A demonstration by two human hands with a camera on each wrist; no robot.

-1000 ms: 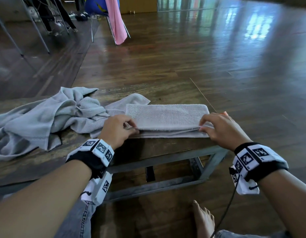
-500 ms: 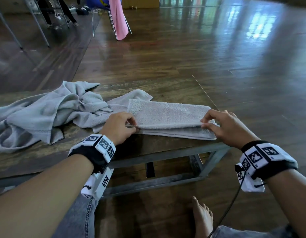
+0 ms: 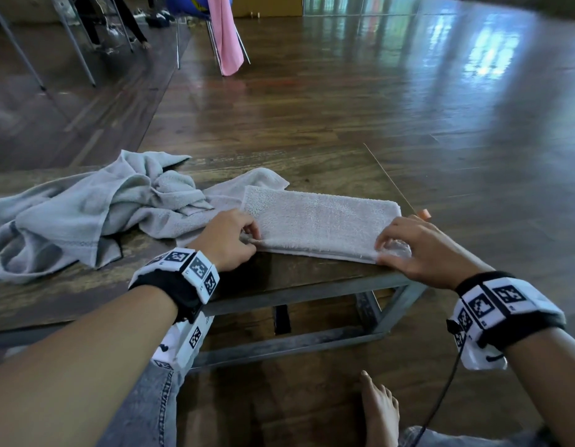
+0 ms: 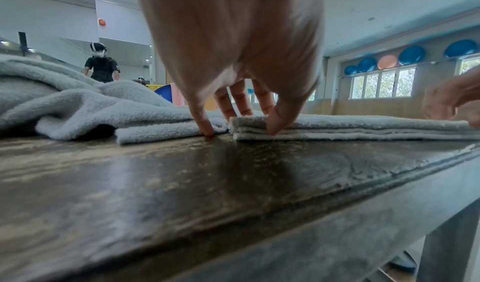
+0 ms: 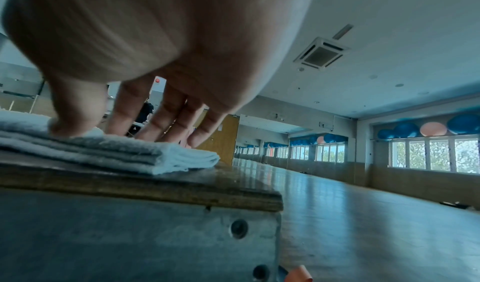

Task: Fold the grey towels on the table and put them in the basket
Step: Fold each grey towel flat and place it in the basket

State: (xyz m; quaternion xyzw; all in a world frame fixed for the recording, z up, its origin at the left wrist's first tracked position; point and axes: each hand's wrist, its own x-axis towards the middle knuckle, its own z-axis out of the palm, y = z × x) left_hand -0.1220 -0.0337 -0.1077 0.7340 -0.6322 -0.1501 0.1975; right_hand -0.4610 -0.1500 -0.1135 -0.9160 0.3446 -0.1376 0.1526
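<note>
A grey towel (image 3: 318,221) folded into a long strip lies along the near edge of the low wooden table (image 3: 279,279). My left hand (image 3: 234,240) pinches its near left corner, thumb (image 4: 275,122) against the stacked layers and fingers on top behind. At the strip's right end my right hand (image 3: 405,250) rests with thumb and fairly straight fingers (image 5: 166,126) pressing down on the towel (image 5: 109,150). Several unfolded grey towels (image 3: 86,208) lie crumpled on the table's left half. No basket shows in any view.
The table's right corner and metal frame (image 3: 399,301) sit just beneath my right hand. My bare foot (image 3: 379,408) is on the floor below. A small orange object (image 3: 424,214) lies past the right corner. Far off stand a pink cloth (image 3: 228,37) and chair legs.
The towel's upper layer has been drawn toward me and now lies flush with the layers below. My right hand went from pinching that layer to pressing on top.
</note>
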